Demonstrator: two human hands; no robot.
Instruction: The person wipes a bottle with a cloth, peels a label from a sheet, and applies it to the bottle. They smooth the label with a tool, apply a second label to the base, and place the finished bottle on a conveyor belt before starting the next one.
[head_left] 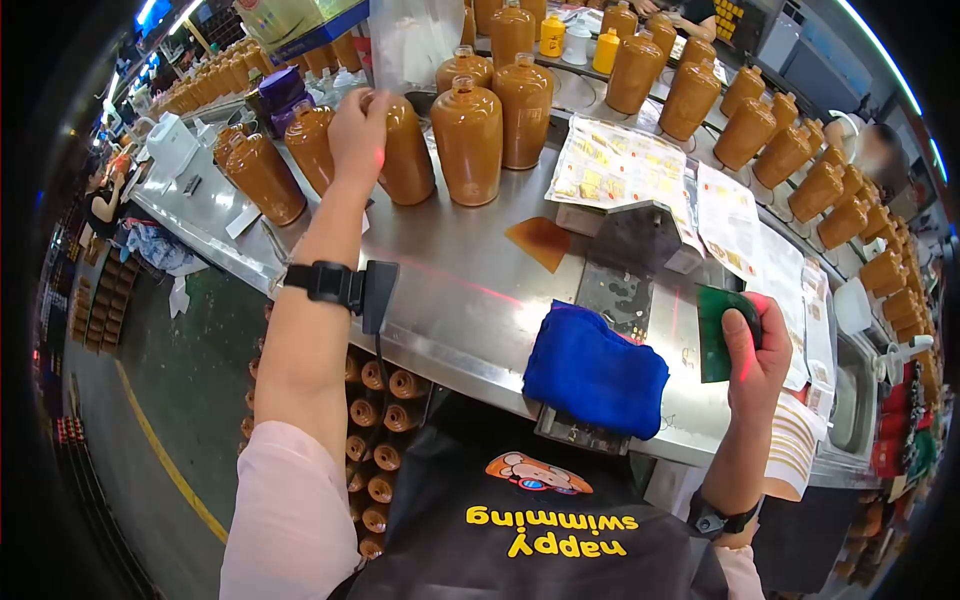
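Observation:
My left hand (360, 135) is at the neck of a brown glazed bottle (405, 155), its fingers closed around the top, which they hide. More brown bottles stand on both sides, one (467, 145) to the right and another (262, 180) to the left. In my right hand (755, 345) is a flat dark green scraper (716, 335), pinched between thumb and fingers above the steel table. A folded blue cloth (597, 372) lies at the table's front edge. Behind it sits a metal block (645, 235), and an amber flat piece (540, 243) lies to its left.
Printed sticker sheets (615, 165) cover part of the steel table (450, 270). Rows of bottles (745, 135) stand at the back and right. A sink (852, 405) is at the right. Crated bottles (385, 455) sit below the edge. Other people are in the background.

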